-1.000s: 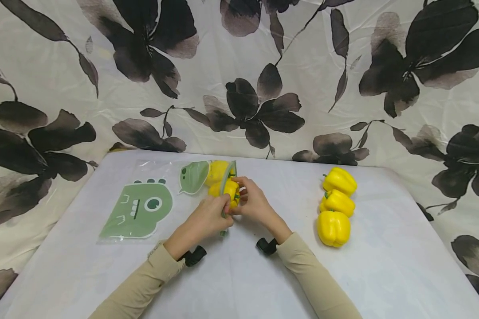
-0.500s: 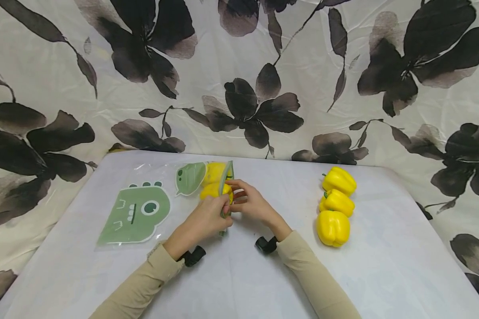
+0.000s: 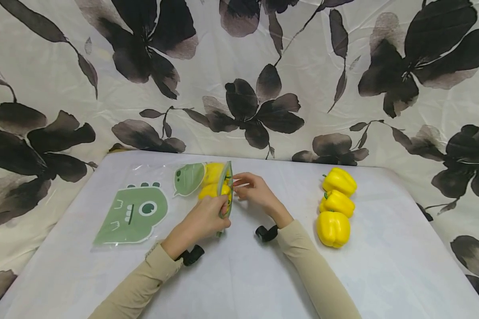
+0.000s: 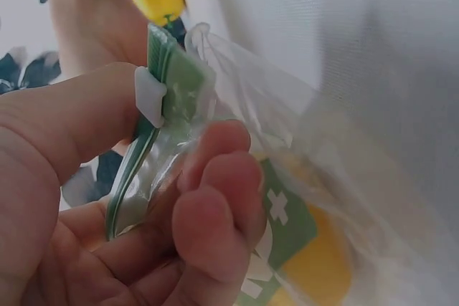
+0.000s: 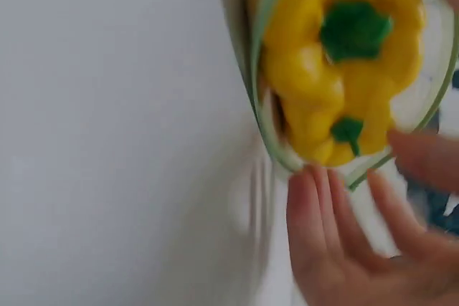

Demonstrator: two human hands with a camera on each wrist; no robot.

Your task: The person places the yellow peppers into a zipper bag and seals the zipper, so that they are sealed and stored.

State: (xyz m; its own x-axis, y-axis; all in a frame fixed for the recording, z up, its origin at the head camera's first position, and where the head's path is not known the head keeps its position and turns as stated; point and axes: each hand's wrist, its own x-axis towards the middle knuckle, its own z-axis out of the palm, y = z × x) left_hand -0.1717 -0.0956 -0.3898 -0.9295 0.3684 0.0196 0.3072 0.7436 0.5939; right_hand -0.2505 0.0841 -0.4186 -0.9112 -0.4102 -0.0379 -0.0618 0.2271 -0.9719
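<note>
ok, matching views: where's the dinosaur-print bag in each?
Head: bag left of centre, its mouth near the middle.
Left wrist: centre to lower right; white slider left of centre.
Right wrist: upper right, open green rim toward the camera.
Shared landmark: yellow peppers inside it, visible in all three.

Could read no words, brands or numbers in any view. Left wrist: noted only a white cross-shaped mark (image 4: 277, 207) on the green print (image 4: 300, 231) of the zip bag (image 4: 183, 85); could not resolve adjacent white strokes (image 4: 251, 287) as letters.
</note>
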